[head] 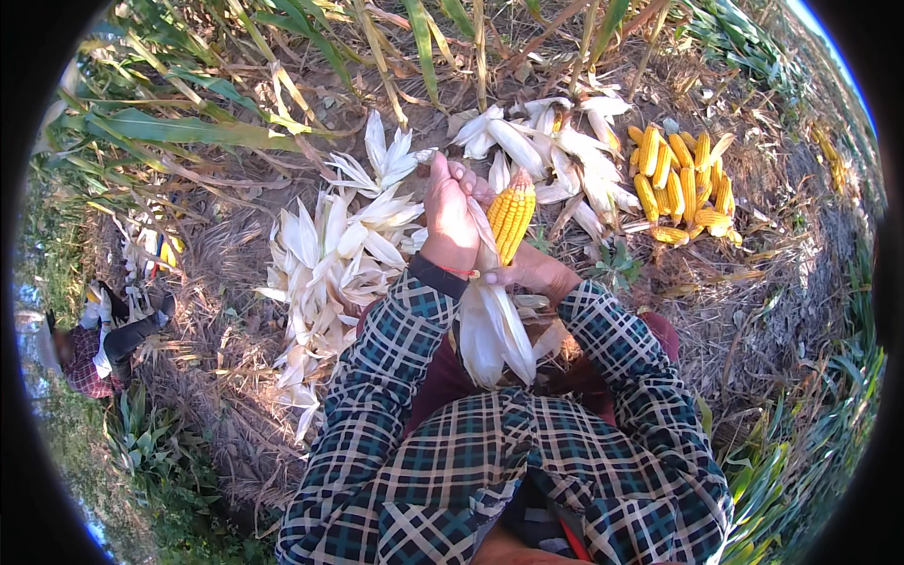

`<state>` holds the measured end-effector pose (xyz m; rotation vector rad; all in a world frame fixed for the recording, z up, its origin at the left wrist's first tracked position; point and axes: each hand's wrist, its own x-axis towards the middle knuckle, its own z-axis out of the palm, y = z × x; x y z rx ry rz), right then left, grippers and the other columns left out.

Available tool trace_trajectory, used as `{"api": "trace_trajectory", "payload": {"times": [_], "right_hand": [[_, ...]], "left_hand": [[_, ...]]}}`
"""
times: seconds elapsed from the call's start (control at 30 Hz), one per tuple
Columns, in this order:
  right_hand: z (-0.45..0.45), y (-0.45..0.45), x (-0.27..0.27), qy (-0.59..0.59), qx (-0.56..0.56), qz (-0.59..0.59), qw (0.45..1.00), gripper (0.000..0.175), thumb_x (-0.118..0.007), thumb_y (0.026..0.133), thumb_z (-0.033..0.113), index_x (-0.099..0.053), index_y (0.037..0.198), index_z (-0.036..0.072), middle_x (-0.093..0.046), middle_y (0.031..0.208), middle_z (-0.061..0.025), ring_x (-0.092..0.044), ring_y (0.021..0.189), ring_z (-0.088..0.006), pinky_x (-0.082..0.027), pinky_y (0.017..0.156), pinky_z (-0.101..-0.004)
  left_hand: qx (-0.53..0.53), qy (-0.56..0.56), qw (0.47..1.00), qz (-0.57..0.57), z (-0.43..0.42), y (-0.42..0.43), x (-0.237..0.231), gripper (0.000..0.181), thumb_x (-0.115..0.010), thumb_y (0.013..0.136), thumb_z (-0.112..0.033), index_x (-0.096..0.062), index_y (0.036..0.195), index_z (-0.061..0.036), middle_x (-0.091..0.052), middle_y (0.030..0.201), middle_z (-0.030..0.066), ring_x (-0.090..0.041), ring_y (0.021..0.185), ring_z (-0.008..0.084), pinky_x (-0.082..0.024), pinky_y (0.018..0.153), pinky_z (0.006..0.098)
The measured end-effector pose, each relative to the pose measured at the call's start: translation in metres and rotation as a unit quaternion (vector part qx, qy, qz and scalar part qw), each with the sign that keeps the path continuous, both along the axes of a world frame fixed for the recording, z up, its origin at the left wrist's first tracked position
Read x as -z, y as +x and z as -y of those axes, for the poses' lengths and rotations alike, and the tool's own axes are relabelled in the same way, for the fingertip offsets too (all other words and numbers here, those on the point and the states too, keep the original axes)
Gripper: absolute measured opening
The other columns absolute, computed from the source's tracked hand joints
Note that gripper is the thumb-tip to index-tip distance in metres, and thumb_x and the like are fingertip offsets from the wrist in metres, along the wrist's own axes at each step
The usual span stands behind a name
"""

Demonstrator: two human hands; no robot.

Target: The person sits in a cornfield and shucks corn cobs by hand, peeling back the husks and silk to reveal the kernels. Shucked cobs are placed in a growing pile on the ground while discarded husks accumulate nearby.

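A yellow ear of corn (511,215) stands upright in front of me, its kernels bare and its tip pointing away. My right hand (531,270) grips it around its lower part, with the thumb across the husk. Pale peeled husk leaves (494,335) hang from its base toward my lap. Left of the ear, my left hand (452,212) is closed, with the fingers curled at the top of a husk strip (484,229) that runs down along the ear. The fingertips of my left hand are partly hidden.
A heap of stripped husks (332,261) lies on my left. Unhusked ears (558,145) lie ahead, and a pile of bare yellow ears (678,180) is at the right. Standing corn stalks (424,53) line the far side. Another person (99,346) sits far left.
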<state>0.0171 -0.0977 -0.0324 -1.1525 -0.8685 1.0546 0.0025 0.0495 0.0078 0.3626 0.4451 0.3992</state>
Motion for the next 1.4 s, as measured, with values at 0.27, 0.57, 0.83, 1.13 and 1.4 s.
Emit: {"api": "trace_trajectory", "payload": {"times": [0.27, 0.57, 0.83, 1.13, 1.4], "right_hand": [[-0.016, 0.005, -0.01, 0.061, 0.255, -0.073, 0.962, 0.072, -0.065, 0.086, 0.037, -0.032, 0.138, 0.0, -0.052, 0.123, -0.0096, -0.05, 0.113, -0.0159, -0.039, 0.099, -0.0309], [0.06, 0.105, -0.018, 0.18, 0.529, -0.339, 0.757, 0.045, -0.057, 0.09, 0.044, -0.046, 0.108, 0.004, -0.059, 0.092, -0.0133, -0.061, 0.087, -0.0279, -0.052, 0.083, -0.0461], [0.04, 0.067, -0.039, 0.049, 0.511, 0.047, 0.857, 0.047, -0.069, 0.083, 0.034, -0.051, 0.111, 0.0, -0.059, 0.089, -0.0049, -0.059, 0.078, -0.0125, -0.05, 0.071, -0.0266], [0.046, 0.052, -0.069, 0.168, 0.377, -0.132, 0.901, 0.05, -0.069, 0.079, 0.041, -0.051, 0.105, 0.002, -0.06, 0.09, -0.0096, -0.062, 0.075, -0.0183, -0.052, 0.068, -0.0309], [0.057, 0.045, -0.075, 0.244, 0.297, -0.19, 0.903, 0.06, -0.066, 0.078, 0.051, -0.053, 0.104, -0.001, -0.06, 0.086, -0.0109, -0.062, 0.076, -0.0196, -0.053, 0.071, -0.033]], "left_hand": [[-0.07, 0.164, 0.982, -0.067, 0.01, 0.004, -0.022, 0.05, -0.042, 0.095, -0.055, -0.039, 0.067, -0.0139, -0.033, 0.05, -0.0011, -0.031, 0.042, 0.0117, -0.027, 0.041, 0.0266], [0.263, 0.287, 0.914, 0.112, -0.002, -0.021, -0.009, 0.068, -0.019, 0.097, -0.059, -0.046, 0.059, -0.0095, -0.034, 0.045, -0.0016, -0.03, 0.041, 0.0113, -0.027, 0.044, 0.0258], [0.252, 0.708, 0.658, -0.032, 0.019, 0.0, 0.03, 0.087, -0.073, 0.072, -0.053, -0.044, 0.128, 0.0064, -0.056, 0.116, 0.0168, -0.055, 0.106, 0.0218, -0.044, 0.092, 0.0329], [0.363, 0.342, 0.864, 0.062, 0.079, -0.017, 0.032, 0.056, -0.073, 0.075, -0.002, -0.047, 0.124, -0.0036, -0.056, 0.104, 0.0016, -0.057, 0.094, 0.0119, -0.047, 0.081, 0.0233], [0.382, 0.27, 0.884, 0.0, 0.096, -0.039, 0.032, 0.032, -0.069, 0.077, -0.003, -0.054, 0.105, -0.0058, -0.056, 0.083, -0.0013, -0.054, 0.06, 0.0093, -0.048, 0.056, 0.0254]]}}
